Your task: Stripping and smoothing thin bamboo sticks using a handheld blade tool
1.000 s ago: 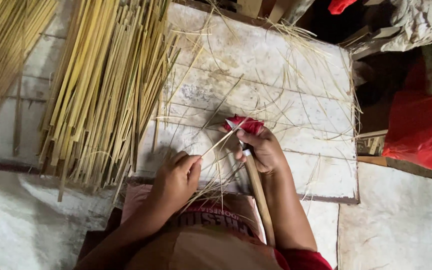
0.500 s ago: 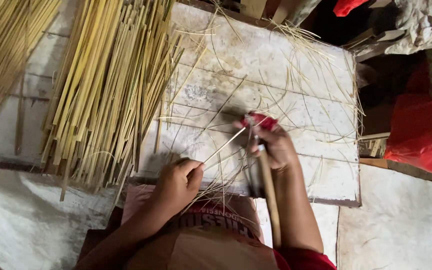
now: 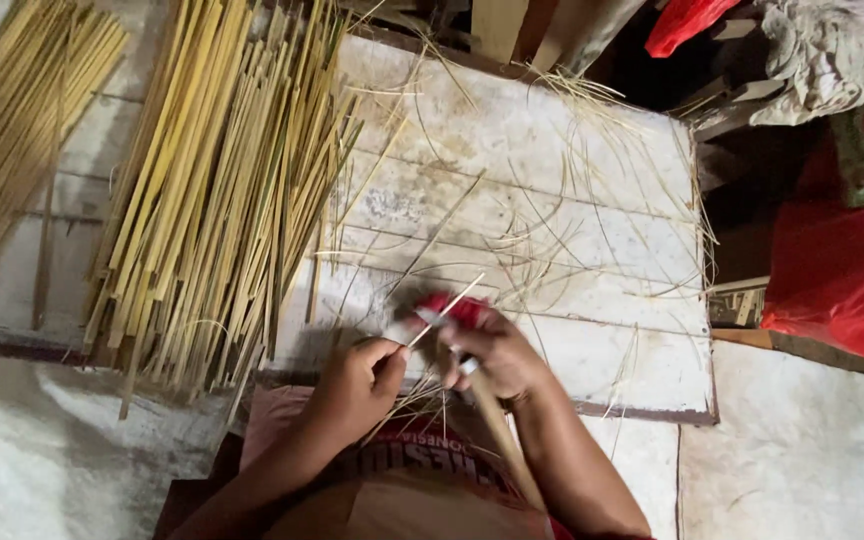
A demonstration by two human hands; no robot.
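My left hand [image 3: 357,382] pinches a thin pale bamboo strip [image 3: 449,306] that slants up to the right. Close beside it, my right hand [image 3: 497,350] grips a knife with a long wooden handle [image 3: 500,435] that runs back toward my lap; red wrapping [image 3: 452,305] shows at the fingers, and the blade sits against the strip. Both hands work over the near edge of a worn white board [image 3: 512,160]. Thin shavings [image 3: 552,250] lie scattered on the board.
A big pile of yellow-green bamboo strips [image 3: 222,190] lies left of the hands, and a second bundle [image 3: 12,140] at the far left. White sacking [image 3: 802,450] covers the floor. A red plastic bag [image 3: 842,280] and crumpled cloth [image 3: 822,50] sit at the right.
The view shifted slightly. My hands have drawn closer together and the strip has slid through the blade; its free end now sticks out shorter above my right hand.
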